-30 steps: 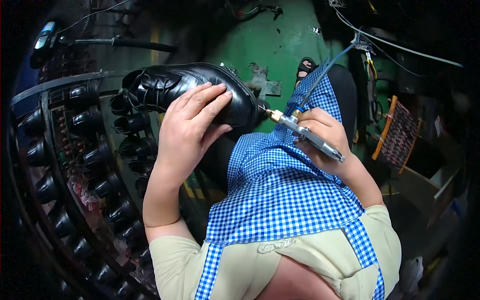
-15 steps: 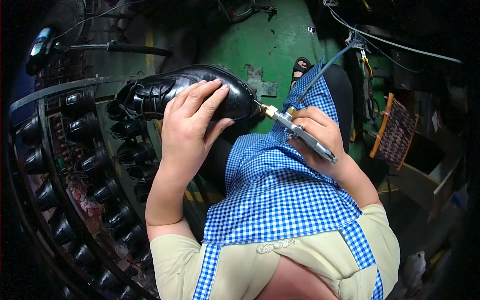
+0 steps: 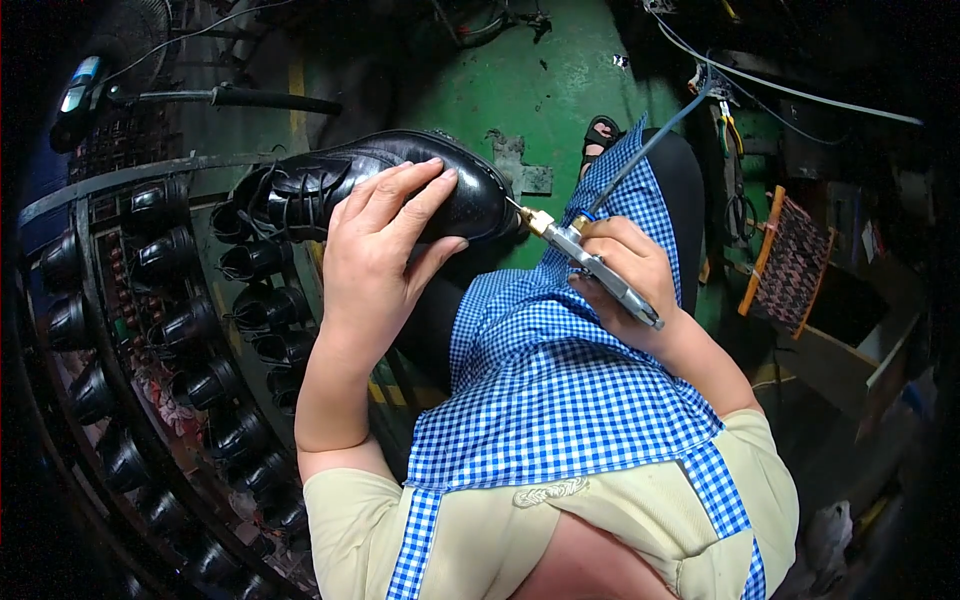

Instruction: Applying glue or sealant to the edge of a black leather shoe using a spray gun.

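Note:
A black lace-up leather shoe lies ahead of me with its toe to the right. My left hand grips it around the front part, fingers over the upper and thumb at the near side. In my right hand is a metal needle-nozzle gun with a brass fitting. Its thin tip meets, or nearly meets, the edge where the toe joins the sole. From the gun a blue-grey hose runs up and to the right. The fingers under the gun are partly hidden.
A curved metal rack with rows of black shoes fills the left side. A blue checked apron covers my lap. To the right hang pliers near a woven-seat stool. A black rod projects from the upper left.
The gun's rear end and my right hand have shifted slightly left, while the needle tip stays at the toe edge. My left hand and the shoe have hardly moved.

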{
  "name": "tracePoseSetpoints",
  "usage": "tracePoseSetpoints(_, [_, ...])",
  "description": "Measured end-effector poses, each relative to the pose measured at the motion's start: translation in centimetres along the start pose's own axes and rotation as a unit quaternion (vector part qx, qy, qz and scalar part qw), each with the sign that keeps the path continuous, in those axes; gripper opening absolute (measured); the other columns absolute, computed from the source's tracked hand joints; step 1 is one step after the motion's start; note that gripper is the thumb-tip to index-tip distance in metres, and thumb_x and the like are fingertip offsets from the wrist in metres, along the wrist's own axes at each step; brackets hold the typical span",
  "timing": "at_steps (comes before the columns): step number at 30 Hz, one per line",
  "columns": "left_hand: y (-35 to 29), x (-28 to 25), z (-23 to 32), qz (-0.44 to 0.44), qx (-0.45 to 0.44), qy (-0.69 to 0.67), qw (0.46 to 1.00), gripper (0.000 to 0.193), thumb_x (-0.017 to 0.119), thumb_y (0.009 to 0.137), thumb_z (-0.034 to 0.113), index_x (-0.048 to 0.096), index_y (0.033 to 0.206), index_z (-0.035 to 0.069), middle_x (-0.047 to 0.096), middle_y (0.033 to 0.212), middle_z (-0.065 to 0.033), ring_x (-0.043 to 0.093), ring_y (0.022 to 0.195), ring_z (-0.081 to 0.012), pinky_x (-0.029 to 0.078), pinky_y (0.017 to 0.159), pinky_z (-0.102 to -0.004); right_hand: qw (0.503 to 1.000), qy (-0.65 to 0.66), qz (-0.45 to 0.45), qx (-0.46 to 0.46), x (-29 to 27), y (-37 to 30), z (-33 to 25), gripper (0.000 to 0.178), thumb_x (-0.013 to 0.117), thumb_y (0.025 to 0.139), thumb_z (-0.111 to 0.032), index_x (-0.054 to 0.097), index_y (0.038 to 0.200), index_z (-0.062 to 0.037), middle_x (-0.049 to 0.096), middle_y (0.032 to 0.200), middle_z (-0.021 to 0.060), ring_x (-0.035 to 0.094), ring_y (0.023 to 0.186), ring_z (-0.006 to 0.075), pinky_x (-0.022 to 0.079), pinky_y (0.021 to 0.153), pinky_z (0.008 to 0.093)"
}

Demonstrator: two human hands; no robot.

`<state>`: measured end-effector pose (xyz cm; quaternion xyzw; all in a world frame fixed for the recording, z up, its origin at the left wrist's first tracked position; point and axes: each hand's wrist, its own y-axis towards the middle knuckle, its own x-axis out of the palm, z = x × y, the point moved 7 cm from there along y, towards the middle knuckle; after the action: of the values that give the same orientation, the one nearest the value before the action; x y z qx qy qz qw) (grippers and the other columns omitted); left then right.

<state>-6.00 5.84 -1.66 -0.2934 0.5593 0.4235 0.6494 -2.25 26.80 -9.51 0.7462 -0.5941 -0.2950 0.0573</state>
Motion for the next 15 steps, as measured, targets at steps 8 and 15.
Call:
tracePoseSetpoints(8, [0.2, 0.1, -0.1, 0.006, -0.013, -0.014, 1.000, 0.059, 0.084, 0.079, 0.024, 0.070, 0.134, 0.011, 0.068, 0.135, -0.0099, 0.063, 0.124, -0.0326, 0.048, 0.108, -0.0452, 1.000, -0.011, 0.027, 0.008, 0.7, 1.1, 0.7, 0.021, 0.084, 0.082, -0.010, 0.067, 0.092, -0.0023, 0.069, 0.094, 0.0137, 0.071, 0.083, 0.0278, 0.059, 0.070, 0.0349])
tracePoseSetpoints(15, [-0.3, 0.1, 0.0, 0.001, -0.014, -0.037, 0.999, 0.059, 0.085, 0.077, 0.023, 0.071, 0.133, 0.010, 0.068, 0.136, -0.0099, 0.062, 0.126, -0.0333, 0.047, 0.109, -0.0452, 0.998, -0.020, 0.062, 0.018, -0.4, 2.4, 2.8, 0.020, 0.083, 0.083, -0.009, 0.068, 0.095, -0.0024, 0.068, 0.094, 0.0131, 0.071, 0.083, 0.0293, 0.058, 0.069, 0.0357])
